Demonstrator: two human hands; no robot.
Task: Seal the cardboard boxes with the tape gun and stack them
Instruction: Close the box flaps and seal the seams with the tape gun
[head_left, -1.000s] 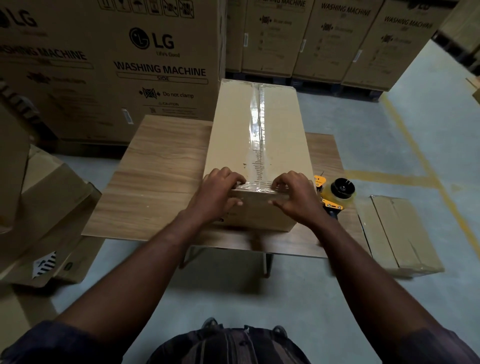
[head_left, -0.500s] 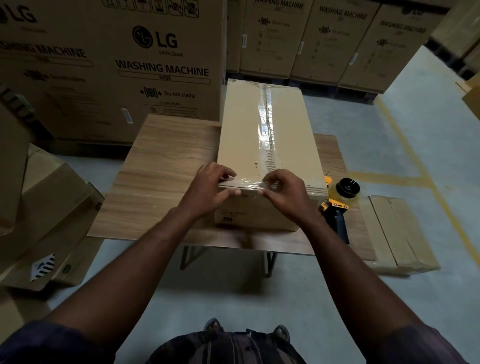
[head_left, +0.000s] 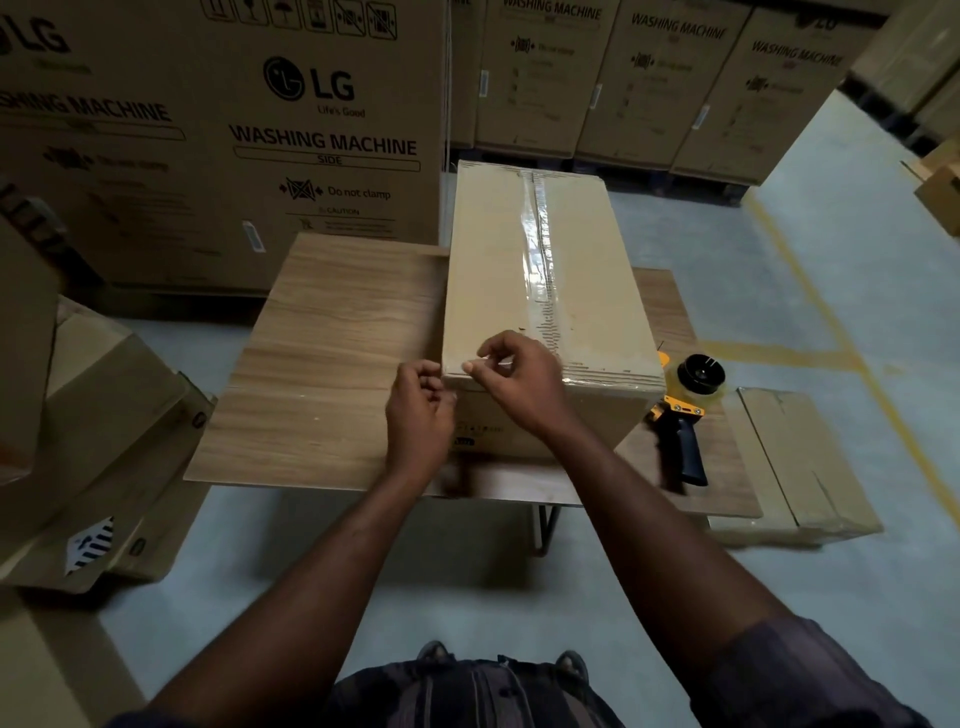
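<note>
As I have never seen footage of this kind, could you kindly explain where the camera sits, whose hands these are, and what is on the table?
There is no machine here. A person wears a single wide-angle camera on the head, looking forward and down, so you see their own arms reaching into the picture.

A wooden table carries a long cardboard box with clear tape running along its top seam. The tape gun lies on the table to the box's right, and nobody holds it.

The right hand pinches at the tape on the box's near top edge. The left hand is at the near left corner with its fingers curled, and I cannot tell whether it grips anything.

Large washing machine cartons stand behind.
</note>
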